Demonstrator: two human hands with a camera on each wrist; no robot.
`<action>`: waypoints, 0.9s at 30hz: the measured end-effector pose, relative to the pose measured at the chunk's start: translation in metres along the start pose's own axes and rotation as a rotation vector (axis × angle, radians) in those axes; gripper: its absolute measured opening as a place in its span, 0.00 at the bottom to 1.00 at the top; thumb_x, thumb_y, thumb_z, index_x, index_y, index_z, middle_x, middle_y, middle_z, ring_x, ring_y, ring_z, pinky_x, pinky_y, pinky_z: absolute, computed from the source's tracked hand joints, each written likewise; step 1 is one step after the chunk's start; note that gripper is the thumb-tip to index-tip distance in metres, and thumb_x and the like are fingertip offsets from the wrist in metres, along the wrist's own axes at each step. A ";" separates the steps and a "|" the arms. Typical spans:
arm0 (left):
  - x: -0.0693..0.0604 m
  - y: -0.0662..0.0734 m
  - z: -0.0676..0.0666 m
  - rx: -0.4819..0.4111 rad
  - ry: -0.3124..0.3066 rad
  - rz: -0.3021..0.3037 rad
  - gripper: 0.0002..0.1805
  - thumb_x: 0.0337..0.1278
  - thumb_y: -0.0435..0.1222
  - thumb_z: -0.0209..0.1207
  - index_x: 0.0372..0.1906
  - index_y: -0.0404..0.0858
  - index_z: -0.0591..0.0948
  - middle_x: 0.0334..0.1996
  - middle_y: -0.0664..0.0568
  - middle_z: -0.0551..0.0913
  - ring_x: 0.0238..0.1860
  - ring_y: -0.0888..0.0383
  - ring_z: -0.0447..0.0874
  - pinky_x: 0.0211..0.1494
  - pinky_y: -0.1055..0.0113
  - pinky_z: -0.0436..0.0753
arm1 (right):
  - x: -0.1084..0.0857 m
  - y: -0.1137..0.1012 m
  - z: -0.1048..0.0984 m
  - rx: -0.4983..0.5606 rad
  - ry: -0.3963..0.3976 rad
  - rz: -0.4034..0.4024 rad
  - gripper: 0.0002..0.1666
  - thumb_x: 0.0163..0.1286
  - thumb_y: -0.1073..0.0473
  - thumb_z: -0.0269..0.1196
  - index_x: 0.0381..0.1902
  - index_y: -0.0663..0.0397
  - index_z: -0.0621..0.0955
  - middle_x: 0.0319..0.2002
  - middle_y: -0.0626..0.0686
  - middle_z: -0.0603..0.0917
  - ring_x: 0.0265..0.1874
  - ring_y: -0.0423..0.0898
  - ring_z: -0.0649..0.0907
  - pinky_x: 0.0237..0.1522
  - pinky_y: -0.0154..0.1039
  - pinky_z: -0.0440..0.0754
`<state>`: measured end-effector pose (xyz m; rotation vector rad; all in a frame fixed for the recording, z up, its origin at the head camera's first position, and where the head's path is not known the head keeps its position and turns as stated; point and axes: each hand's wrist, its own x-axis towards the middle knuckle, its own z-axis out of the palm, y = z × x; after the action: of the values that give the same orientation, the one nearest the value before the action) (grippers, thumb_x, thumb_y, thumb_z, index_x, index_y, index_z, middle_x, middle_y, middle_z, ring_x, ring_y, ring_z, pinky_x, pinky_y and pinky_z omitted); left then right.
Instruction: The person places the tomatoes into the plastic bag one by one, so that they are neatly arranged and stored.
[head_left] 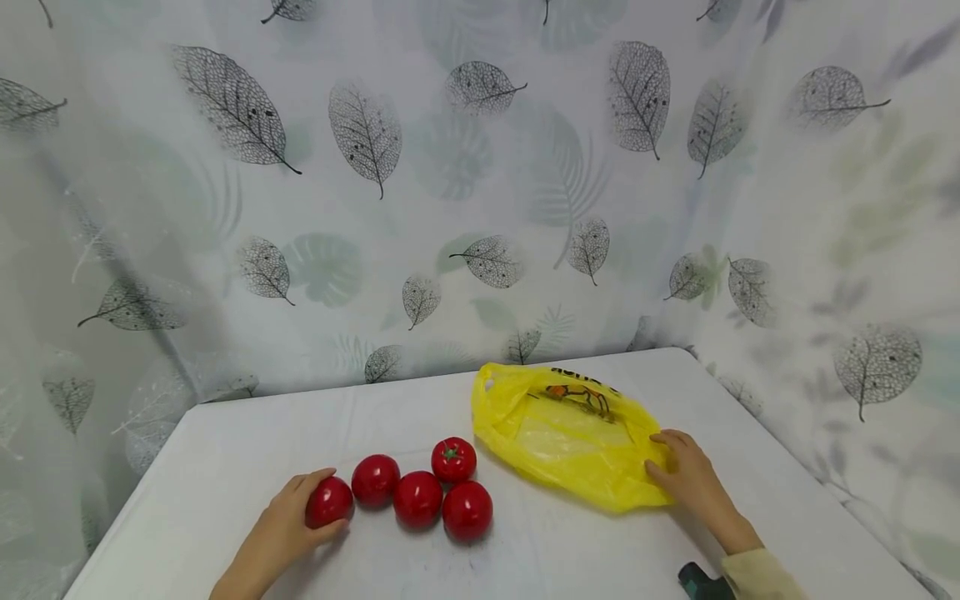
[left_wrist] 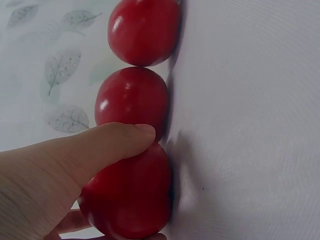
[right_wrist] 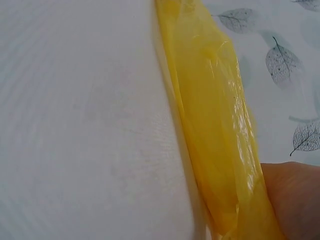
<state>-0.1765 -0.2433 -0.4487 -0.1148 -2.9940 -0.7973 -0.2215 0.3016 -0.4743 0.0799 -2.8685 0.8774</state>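
My left hand point(head_left: 279, 527) grips a red tomato point(head_left: 330, 502) at the left end of a group on the white table. The thumb lies across one side of that tomato point(left_wrist: 131, 195) in the left wrist view, with the fingertips partly hidden beyond it. Several more tomatoes point(head_left: 417, 500) sit close to its right; the rear one point(head_left: 453, 460) shows its green stem. At the right, a yellow plastic bag point(head_left: 577, 446) lies with its mouth spread. My right hand point(head_left: 693, 479) holds the bag's right edge between thumb and fingers; in the right wrist view the bag point(right_wrist: 215, 120) hides most of them.
The white table point(head_left: 570, 554) extends to both sides and toward me. A dark device point(head_left: 703, 582) is by the right wrist at the bottom edge. A leaf-patterned curtain point(head_left: 450, 208) hangs behind and along the sides of the table.
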 end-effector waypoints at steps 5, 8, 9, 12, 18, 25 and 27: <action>-0.001 0.002 0.000 0.003 0.025 0.017 0.42 0.39 0.44 0.76 0.62 0.34 0.73 0.52 0.39 0.77 0.51 0.39 0.79 0.42 0.44 0.85 | 0.001 0.000 -0.002 0.006 -0.009 0.011 0.30 0.65 0.59 0.63 0.58 0.74 0.72 0.62 0.76 0.66 0.61 0.73 0.65 0.63 0.70 0.61; -0.002 0.003 -0.001 0.003 0.042 0.019 0.42 0.39 0.43 0.76 0.62 0.35 0.72 0.51 0.39 0.77 0.50 0.39 0.79 0.42 0.45 0.85 | 0.000 -0.001 -0.002 0.008 -0.016 0.016 0.30 0.65 0.59 0.63 0.58 0.74 0.72 0.62 0.75 0.66 0.61 0.73 0.66 0.63 0.70 0.62; -0.002 0.004 -0.001 0.003 0.051 0.023 0.42 0.40 0.43 0.76 0.62 0.34 0.71 0.51 0.39 0.77 0.50 0.40 0.80 0.41 0.45 0.85 | 0.000 -0.001 -0.002 0.006 -0.018 0.018 0.30 0.65 0.59 0.63 0.58 0.74 0.72 0.62 0.76 0.66 0.61 0.73 0.66 0.62 0.70 0.62; -0.003 0.005 -0.001 0.007 0.100 0.047 0.39 0.41 0.40 0.75 0.59 0.34 0.71 0.49 0.39 0.77 0.48 0.41 0.80 0.42 0.45 0.85 | -0.001 0.000 -0.001 0.003 -0.016 0.019 0.30 0.65 0.58 0.63 0.58 0.74 0.72 0.62 0.76 0.67 0.61 0.73 0.66 0.62 0.70 0.62; 0.000 0.009 -0.003 0.030 0.216 0.132 0.34 0.41 0.37 0.74 0.55 0.33 0.71 0.44 0.39 0.78 0.44 0.41 0.82 0.42 0.45 0.85 | -0.003 0.002 0.000 -0.006 -0.014 0.017 0.30 0.65 0.58 0.63 0.58 0.74 0.72 0.61 0.76 0.68 0.61 0.73 0.67 0.62 0.69 0.62; 0.004 0.016 -0.009 0.038 0.262 0.185 0.34 0.40 0.36 0.75 0.54 0.32 0.72 0.44 0.38 0.79 0.43 0.40 0.82 0.39 0.45 0.86 | -0.002 0.000 0.000 -0.020 -0.025 0.013 0.30 0.66 0.57 0.62 0.58 0.75 0.72 0.61 0.76 0.68 0.60 0.73 0.67 0.62 0.69 0.63; 0.004 0.018 -0.011 0.043 0.259 0.185 0.34 0.39 0.36 0.75 0.54 0.32 0.72 0.44 0.37 0.79 0.44 0.40 0.82 0.39 0.45 0.86 | -0.002 -0.001 -0.001 -0.021 -0.025 0.008 0.30 0.66 0.57 0.62 0.58 0.75 0.72 0.61 0.77 0.68 0.60 0.73 0.67 0.62 0.69 0.63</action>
<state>-0.1792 -0.2331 -0.4303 -0.2612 -2.7073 -0.6709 -0.2193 0.3015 -0.4737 0.0779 -2.9023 0.8531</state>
